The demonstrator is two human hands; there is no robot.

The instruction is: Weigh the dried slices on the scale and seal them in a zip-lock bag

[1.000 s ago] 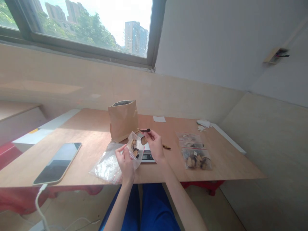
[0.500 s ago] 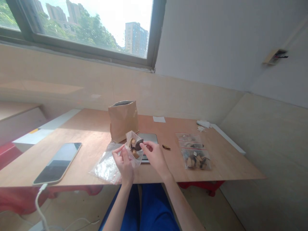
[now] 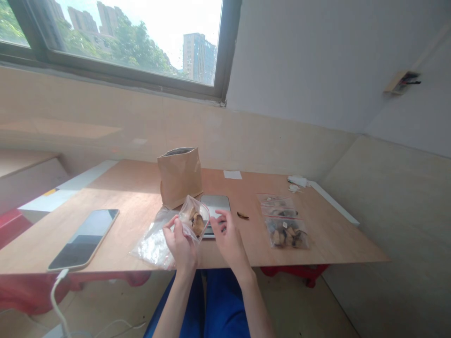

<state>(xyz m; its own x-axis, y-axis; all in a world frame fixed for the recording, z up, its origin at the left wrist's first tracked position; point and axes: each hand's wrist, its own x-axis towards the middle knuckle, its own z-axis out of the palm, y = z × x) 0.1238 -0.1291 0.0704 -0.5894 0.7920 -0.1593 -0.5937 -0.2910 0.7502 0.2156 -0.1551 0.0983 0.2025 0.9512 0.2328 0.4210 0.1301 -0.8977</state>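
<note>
My left hand [image 3: 180, 244] is closed on a small clear zip bag [image 3: 188, 206], tilted above the table. Tan and dark dried pieces [image 3: 197, 224], resembling mushroom slices, lie in it. Just right of the bag is my right hand [image 3: 227, 237], its thumb and index finger apart, with nothing visible between them. Behind both hands lies a flat silver scale [image 3: 216, 203], partly covered by them. One dark dried piece [image 3: 243, 215] rests alone on the table, to the right of the scale.
A brown paper pouch [image 3: 179, 176] stands upright with its top open. Larger clear bags [image 3: 151, 246] lie at left, near a phone [image 3: 84, 239] on a cable. Filled zip bags [image 3: 287, 232] lie at right. White paper [image 3: 232, 174] is at the back.
The dark piece pinched in my right hand is no longer there, and those fingers have parted. My right hand has drawn slightly away from the bag, which has turned a little.
</note>
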